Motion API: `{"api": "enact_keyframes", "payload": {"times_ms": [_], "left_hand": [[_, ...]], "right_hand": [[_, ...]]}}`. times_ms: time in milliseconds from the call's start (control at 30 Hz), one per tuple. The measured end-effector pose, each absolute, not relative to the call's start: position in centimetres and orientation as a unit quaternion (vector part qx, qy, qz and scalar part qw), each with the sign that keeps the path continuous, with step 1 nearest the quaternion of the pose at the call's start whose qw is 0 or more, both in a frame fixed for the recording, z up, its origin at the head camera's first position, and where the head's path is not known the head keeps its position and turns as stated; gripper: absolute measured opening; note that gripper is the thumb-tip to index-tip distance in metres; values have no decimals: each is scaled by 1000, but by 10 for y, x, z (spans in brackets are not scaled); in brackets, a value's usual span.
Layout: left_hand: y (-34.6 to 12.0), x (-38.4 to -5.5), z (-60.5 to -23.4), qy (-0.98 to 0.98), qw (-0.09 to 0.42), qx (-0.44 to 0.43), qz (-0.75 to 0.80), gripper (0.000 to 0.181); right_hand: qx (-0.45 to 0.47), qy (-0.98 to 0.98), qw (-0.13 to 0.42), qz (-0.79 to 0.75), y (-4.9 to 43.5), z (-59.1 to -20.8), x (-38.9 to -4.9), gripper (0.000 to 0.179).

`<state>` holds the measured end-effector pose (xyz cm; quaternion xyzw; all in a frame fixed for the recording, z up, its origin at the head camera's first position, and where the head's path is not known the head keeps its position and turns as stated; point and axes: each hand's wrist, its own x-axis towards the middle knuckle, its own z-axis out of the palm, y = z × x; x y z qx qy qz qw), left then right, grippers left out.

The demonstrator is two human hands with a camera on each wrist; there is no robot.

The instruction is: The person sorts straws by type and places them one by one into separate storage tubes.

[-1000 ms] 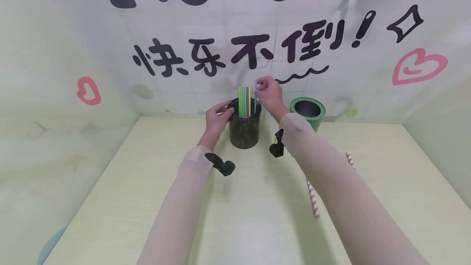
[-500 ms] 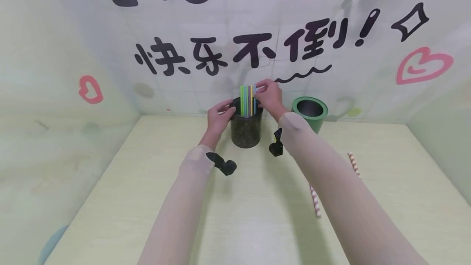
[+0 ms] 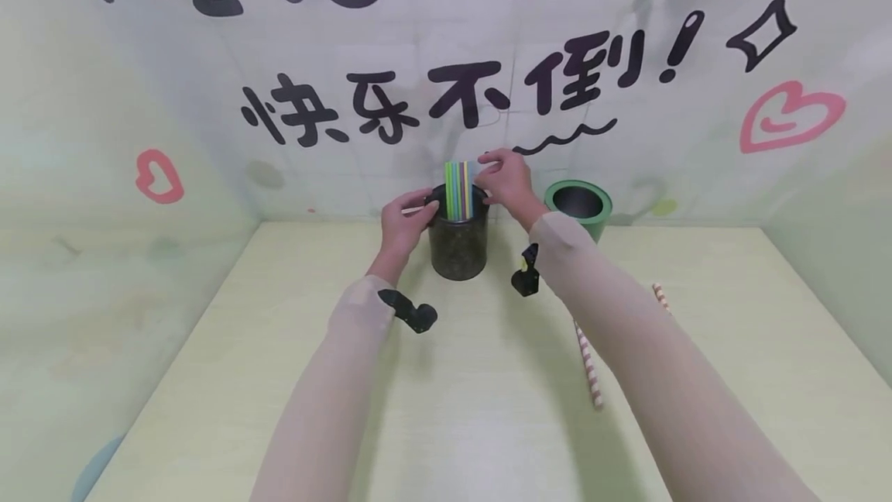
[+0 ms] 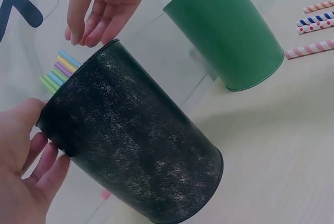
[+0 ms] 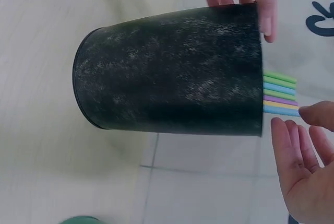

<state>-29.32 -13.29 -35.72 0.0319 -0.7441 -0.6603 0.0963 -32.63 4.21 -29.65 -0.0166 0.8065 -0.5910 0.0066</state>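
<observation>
A black metal bucket [image 3: 458,251] stands upright at the back of the table, with scuffed speckles on its side in both wrist views. Several drinking straws [image 3: 454,190] in green, blue, purple and yellow rise side by side from its mouth. My left hand [image 3: 404,225] holds the bucket's left rim between thumb and fingers. At the right rim, my right hand [image 3: 511,181] hovers with loose, parted fingers. In the right wrist view its thumb [image 5: 319,115] is right at the tip of the outermost blue straw [image 5: 282,111]. The straws' lower ends are hidden inside.
A green bucket [image 3: 601,208] stands to the right of the black one, partly behind my right sleeve. Striped and dotted paper straws lie on the table at right, among them a pink-striped straw [image 3: 589,370] and an orange-striped straw [image 4: 319,7]. A printed wall sheet closes the back.
My right hand has lowered the blue straw into the black bucket beside the others, and its fingers have since loosened. The left hand keeps its place at the rim.
</observation>
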Motion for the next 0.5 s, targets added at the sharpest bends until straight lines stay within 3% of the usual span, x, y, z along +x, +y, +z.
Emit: {"api": "enact_keyframes", "payload": {"times_ms": [500], "left_hand": [[-120, -285, -313, -787, 159, 1, -596, 28]], "right_hand": [[-78, 833, 34, -547, 123, -264, -290, 33]]}}
